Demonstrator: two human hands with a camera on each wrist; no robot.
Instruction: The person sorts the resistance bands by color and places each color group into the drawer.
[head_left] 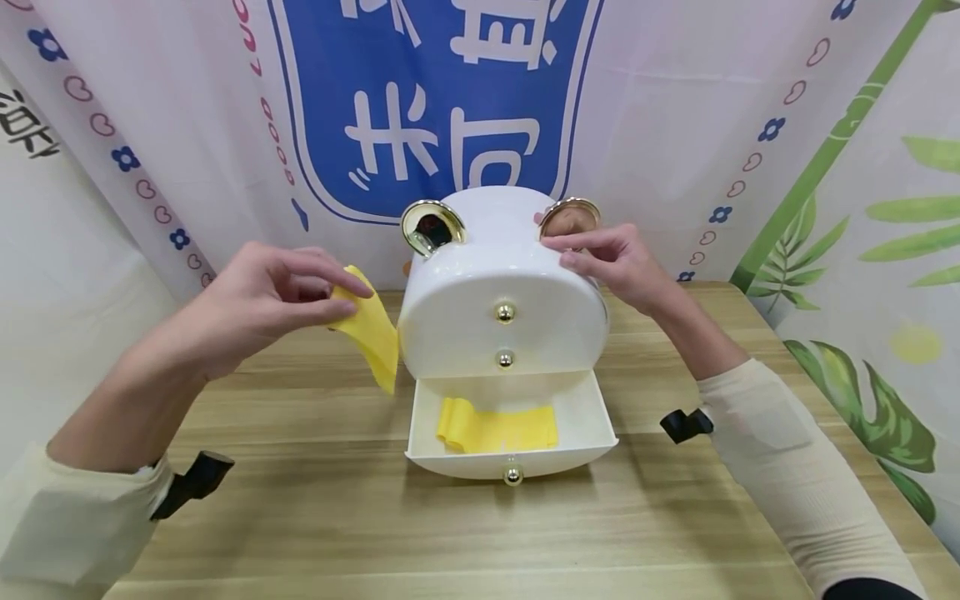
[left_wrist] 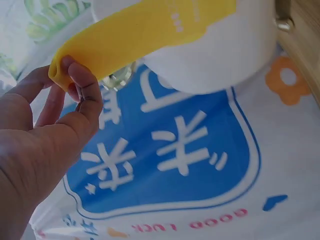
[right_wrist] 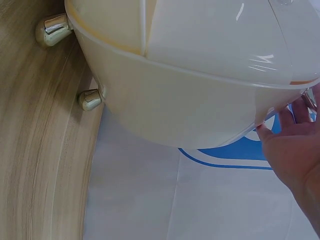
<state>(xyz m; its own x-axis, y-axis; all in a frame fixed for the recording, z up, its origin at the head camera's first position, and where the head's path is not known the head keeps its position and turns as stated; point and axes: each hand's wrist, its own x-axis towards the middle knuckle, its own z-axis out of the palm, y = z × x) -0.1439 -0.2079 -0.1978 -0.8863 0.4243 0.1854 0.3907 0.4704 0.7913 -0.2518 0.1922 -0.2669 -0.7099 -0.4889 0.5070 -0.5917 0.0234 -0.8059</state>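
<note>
My left hand holds a yellow resistance band, a flat strip with pale print, between thumb and fingers. Its free end hangs beside a white frog-shaped drawer box; in the left wrist view the band is folded over at the fingertips. With thumb and index finger, my right hand touches the box near its right gold-rimmed eye. The lowest drawer is pulled out, and another yellow band lies inside it, curled at its left end.
Two gold knobs sit on the box front above the pulled-out drawer. The box stands on a wooden table, close to a printed curtain at the back. A black wrist camera mount juts from the left sleeve.
</note>
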